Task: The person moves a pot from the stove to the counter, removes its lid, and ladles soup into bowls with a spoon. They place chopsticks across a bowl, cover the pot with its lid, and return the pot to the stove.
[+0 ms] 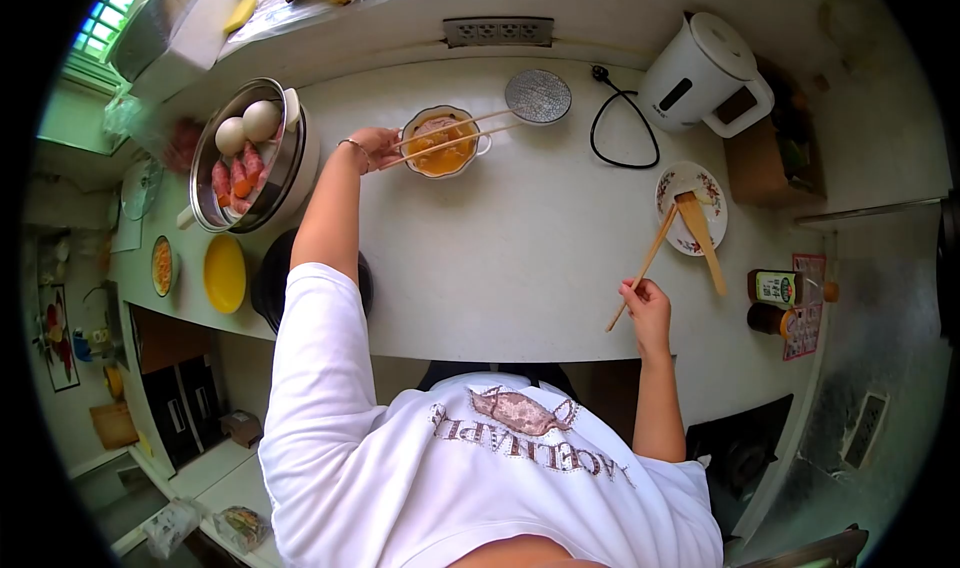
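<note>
Bowl (440,176) stands far side, just right of the left hand (375,148), well apart from the right hand (650,308). We note sticks (440,149) slanting far-right across it; what left fingers grip, we cannot tell. Right fingers pinch chopsticks (653,245), pointing far-right towards the plate (690,180).

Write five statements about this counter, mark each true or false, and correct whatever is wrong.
1. Two long chopsticks span the handled bowl by the left hand. True.
2. The right hand grips the wooden spatula. False: the right hand grips wooden chopsticks; the wooden spatula rests partly on the floral plate.
3. The electric kettle is white. True.
4. The black plug is in the socket strip. False: the black plug lies apart from the socket strip, at the back of the counter.
5. The yellow bowl is left of the handled bowl. True.
</note>
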Tool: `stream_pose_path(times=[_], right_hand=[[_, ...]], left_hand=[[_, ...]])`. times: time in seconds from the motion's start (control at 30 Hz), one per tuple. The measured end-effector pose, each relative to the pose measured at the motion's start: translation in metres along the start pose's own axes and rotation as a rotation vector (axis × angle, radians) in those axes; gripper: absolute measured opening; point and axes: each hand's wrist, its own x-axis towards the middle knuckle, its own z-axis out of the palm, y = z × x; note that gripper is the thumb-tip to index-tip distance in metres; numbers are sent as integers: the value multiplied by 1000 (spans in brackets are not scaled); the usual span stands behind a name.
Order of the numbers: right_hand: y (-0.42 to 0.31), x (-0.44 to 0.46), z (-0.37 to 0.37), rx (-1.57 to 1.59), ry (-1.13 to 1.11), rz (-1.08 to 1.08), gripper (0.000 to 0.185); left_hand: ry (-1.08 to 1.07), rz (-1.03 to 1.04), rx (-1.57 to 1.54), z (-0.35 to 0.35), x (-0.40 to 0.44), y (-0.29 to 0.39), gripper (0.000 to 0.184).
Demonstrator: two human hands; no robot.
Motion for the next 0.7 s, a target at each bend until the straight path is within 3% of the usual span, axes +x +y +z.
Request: stream_pose_path(times=[0.2,0.3,0.37,0.4,0.47,0.53,0.63,0.7], right_hand=[[0,2,3,-9,-20,9,9],[-3,2,4,-3,-20,10,9],[-5,1,3,3,-12,16,8],[-6,-1,2,-6,6,15,8],[-9,-5,0,-8,30,13,8],[-10,-10,-5,-18,53,8,9],[-15,-18,-9,22,79,-10,9],[-13,-20,-17,27,93,-29,10]], left_hand=[[73,20,35,-5,5,10,7],[67,9,32,-11,11,15,15],[340,182,725,-13,27,28,36],[320,360,1033,-5,18,48,51],[617,910,966,26,28,64,46],[467,1031,1100,87,1,86,38],[318,885,1400,159,16,94,36],[260,657,1446,189,44,90,35]])
